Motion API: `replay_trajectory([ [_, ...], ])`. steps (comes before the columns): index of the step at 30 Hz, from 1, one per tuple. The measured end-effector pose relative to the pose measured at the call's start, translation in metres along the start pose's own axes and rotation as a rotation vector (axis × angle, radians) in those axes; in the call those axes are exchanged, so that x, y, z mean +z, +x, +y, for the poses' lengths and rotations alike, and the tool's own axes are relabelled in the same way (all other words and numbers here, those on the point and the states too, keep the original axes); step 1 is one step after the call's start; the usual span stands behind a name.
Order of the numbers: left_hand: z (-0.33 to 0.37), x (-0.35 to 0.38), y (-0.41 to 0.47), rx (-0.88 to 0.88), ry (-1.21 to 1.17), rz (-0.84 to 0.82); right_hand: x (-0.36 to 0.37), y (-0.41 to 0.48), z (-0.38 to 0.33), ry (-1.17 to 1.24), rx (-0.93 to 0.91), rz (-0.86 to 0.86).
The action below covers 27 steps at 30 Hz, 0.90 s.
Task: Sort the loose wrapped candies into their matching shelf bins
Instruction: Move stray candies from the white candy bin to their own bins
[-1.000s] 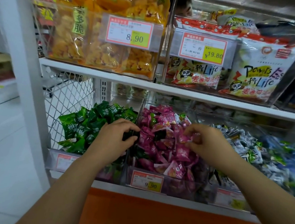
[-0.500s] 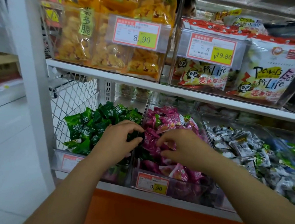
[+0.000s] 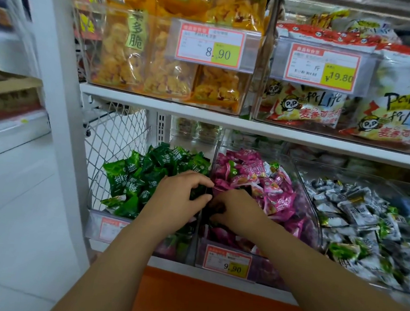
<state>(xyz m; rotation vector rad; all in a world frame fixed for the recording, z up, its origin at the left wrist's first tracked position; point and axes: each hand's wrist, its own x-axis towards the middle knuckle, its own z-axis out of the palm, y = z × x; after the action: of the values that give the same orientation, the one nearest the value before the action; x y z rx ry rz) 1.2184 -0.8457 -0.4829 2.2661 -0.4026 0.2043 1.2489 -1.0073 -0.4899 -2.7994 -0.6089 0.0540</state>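
Left hand: curled at divider, beside green candies; I cannot tell any grip.
Right hand: curled into pink candies; hold unseen.
Risk: my digging could push pieces over the divider.

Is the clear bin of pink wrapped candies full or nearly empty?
Full: pink wrapped candies pile above the front of the clear plastic bin.

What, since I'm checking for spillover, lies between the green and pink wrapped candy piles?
A clear plastic bin wall, seen in the head view; the left hand and right hand meet there.
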Motion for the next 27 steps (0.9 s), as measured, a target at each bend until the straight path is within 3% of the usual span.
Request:
replay_trajectory([
  [4, 0.004, -0.002, -0.002, -0.012, 0.037, -0.013, -0.012, -0.012, -0.002, 0.067, 0.021, 0.119],
  [10, 0.010, -0.001, -0.001, 0.012, 0.060, 0.037, -0.043, -0.049, 0.004, 0.472, 0.108, 0.326],
  [15, 0.027, -0.003, -0.013, 0.020, -0.209, -0.009, -0.054, -0.055, -0.006, 0.820, 0.136, 0.416],
  [18, 0.029, -0.006, -0.018, 0.014, -0.306, 0.080, -0.051, -0.048, -0.015, 0.989, 0.091, 0.381],
  [22, 0.009, -0.017, -0.011, -0.064, -0.281, 0.303, -0.043, -0.042, -0.014, 0.975, 0.081, 0.345],
  [25, -0.013, -0.024, -0.001, -0.085, -0.125, 0.478, -0.040, -0.039, -0.002, 0.784, 0.123, 0.384],
  [27, -0.029, -0.021, 0.008, -0.077, 0.081, 0.427, -0.040, -0.035, 0.010, 0.653, 0.166, 0.429],
])
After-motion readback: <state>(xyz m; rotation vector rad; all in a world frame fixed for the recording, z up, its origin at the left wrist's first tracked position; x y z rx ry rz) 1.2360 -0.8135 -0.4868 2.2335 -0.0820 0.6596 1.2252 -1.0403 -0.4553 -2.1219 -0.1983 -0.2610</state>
